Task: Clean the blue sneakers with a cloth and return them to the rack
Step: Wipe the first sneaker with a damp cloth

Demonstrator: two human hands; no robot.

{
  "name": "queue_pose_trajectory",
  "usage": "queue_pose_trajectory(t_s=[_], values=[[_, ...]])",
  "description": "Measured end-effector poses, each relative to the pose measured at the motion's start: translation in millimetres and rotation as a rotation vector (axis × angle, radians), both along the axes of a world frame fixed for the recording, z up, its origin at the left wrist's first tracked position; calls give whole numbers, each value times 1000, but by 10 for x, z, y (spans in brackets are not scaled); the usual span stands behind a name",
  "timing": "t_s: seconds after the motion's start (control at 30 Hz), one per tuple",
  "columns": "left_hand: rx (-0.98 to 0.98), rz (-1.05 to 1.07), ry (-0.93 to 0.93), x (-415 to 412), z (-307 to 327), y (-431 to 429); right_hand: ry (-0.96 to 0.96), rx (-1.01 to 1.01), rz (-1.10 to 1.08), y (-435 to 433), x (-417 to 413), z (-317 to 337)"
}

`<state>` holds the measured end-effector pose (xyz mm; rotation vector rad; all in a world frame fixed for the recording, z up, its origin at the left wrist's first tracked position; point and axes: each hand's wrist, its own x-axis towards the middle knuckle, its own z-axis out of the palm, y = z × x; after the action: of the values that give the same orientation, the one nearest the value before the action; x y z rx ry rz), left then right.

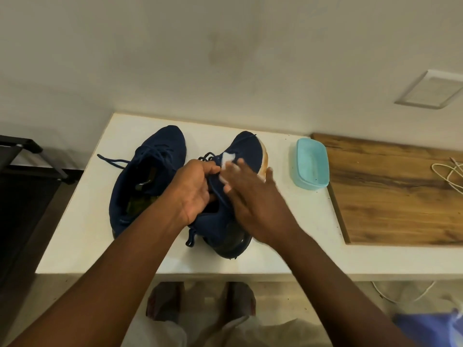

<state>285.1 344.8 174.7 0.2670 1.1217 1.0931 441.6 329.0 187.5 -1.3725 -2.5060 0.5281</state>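
Two navy blue sneakers stand on a white table (82, 234). The left sneaker (147, 176) sits flat with its laces loose. The right sneaker (246, 149) is tilted onto its side, showing its pale, orange-stained sole edge. My left hand (194, 194) grips the tongue and collar of the right sneaker. My right hand (253, 196), blurred, lies with fingers stretched over that sneaker's upper and presses a small white cloth (229, 160) against it. Only a bit of the cloth shows past the fingertips.
A light blue plastic tub (312, 162) stands on the table right of the shoes. A wooden board (400, 191) with a white cable (448, 174) lies further right. A dark rack (25, 156) stands left of the table. My feet (200, 301) are below the table edge.
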Motion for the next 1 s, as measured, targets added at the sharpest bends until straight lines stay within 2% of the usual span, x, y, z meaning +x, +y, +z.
queue_pose_trajectory(t_s=[0.1,0.27,0.47,0.67,0.83,0.93,1.0], values=[[1,31,-44,-42,2,12,-1,-2,54,-200,132,36],[17,16,-23,35,11,30,-171,67,-152,25,191,3],[-2,38,21,-84,-39,10,-128,-13,63,-266,-22,28],[-21,29,39,-40,-32,44,-168,19,-108,-66,65,2],[-85,68,89,-136,-77,48,-105,-15,52,-352,-93,32],[-102,92,108,-127,-46,62,-114,38,-66,-378,91,-42],[-87,82,141,-81,-23,62,-93,5,-192,-253,113,-91]])
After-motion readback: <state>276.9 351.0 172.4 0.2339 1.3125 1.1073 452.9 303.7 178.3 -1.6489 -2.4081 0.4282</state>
